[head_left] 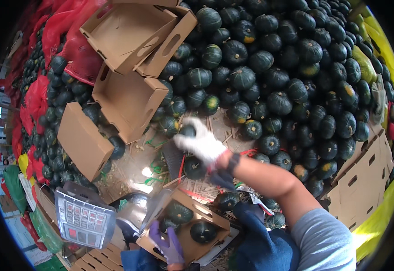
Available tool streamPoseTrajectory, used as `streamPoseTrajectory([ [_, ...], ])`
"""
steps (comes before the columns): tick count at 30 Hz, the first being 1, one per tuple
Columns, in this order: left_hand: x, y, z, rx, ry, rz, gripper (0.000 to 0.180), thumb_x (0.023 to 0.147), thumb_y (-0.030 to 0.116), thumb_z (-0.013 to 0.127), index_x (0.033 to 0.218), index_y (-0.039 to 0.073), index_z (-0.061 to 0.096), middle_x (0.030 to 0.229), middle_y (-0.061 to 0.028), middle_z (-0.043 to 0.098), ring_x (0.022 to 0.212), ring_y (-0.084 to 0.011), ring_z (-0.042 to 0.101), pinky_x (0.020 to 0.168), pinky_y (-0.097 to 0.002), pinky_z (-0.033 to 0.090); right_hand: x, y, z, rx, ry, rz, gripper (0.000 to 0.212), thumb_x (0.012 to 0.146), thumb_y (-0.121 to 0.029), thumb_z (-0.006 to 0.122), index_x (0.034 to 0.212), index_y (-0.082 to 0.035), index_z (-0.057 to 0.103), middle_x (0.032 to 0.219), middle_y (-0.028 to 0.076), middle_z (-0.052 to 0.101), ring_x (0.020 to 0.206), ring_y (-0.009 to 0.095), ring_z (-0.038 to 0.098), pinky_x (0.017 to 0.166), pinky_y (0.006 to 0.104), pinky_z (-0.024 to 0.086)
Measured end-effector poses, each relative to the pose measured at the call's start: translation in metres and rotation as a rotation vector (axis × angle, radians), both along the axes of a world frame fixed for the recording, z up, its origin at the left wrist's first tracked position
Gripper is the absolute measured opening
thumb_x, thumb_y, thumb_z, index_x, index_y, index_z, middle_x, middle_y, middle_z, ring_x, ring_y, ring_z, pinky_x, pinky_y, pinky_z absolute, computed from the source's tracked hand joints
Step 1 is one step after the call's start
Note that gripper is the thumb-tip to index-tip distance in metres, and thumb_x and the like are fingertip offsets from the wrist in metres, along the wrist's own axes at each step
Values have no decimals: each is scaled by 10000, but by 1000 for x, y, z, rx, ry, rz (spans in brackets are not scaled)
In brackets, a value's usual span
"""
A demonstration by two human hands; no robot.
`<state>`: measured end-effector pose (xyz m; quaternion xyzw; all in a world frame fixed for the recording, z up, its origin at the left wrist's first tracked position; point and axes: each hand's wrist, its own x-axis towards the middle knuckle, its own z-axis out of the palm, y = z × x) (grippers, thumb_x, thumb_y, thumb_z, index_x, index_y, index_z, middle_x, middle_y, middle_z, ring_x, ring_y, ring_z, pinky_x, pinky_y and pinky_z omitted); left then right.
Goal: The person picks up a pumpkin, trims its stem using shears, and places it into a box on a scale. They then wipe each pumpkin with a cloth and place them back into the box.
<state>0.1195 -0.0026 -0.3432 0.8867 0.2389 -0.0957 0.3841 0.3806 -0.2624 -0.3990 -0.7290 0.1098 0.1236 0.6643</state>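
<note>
My right hand [201, 143], in a white glove and a little blurred, reaches out over the floor in front of the heap. Its thumb and fingers curve round a small dark green squash [187, 131]. My left hand [166, 244], in a purple glove, is in an open cardboard box [220, 220] close to me, its fingers around a dark green squash [169, 224]. Two more squashes share the box: a striped one [179, 211] on the far side and a dark one [203, 232] to the right.
A big heap of squashes [278, 77] fills the back and right. Open cardboard boxes [127, 104] lie at the upper left beside red net sacks [77, 45]. A scale's keypad panel [83, 219] stands left of my box. Flattened cardboard [364, 180] leans at right.
</note>
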Motion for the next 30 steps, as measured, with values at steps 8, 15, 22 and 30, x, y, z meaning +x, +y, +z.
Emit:
streamPoseTrajectory([
  [8,0,11,43,-83,-222,-157,552,1063,247,598,1554,97,397,1570,-151,419,1397,-315,462,1167,-433,402,-57,-45,60,-334,-955,390,274,866,-255,751,1108,-132,708,1207,153,644,1232,397,591,1028,496,516],
  [15,-55,43,28,-653,229,93,614,988,241,693,1506,78,408,1465,-149,490,1295,-311,516,1132,-418,420,93,-146,15,-1470,-329,-28,269,919,-228,665,1170,-137,696,1158,144,634,1144,350,597,923,540,559],
  [22,-42,9,38,-270,81,-114,653,927,325,782,1446,82,470,1327,-181,555,1281,-326,523,1131,-436,432,51,-134,42,-1179,-158,319,494,792,-320,806,1243,-163,679,1249,181,606,1152,420,603,972,511,553],
  [30,-49,25,21,-510,-127,42,650,964,260,784,1481,43,457,1472,-133,505,1274,-263,564,1084,-392,481,-79,-152,41,729,-119,-447,481,1012,-359,659,1435,-176,523,1274,95,641,1137,286,652,986,480,545],
])
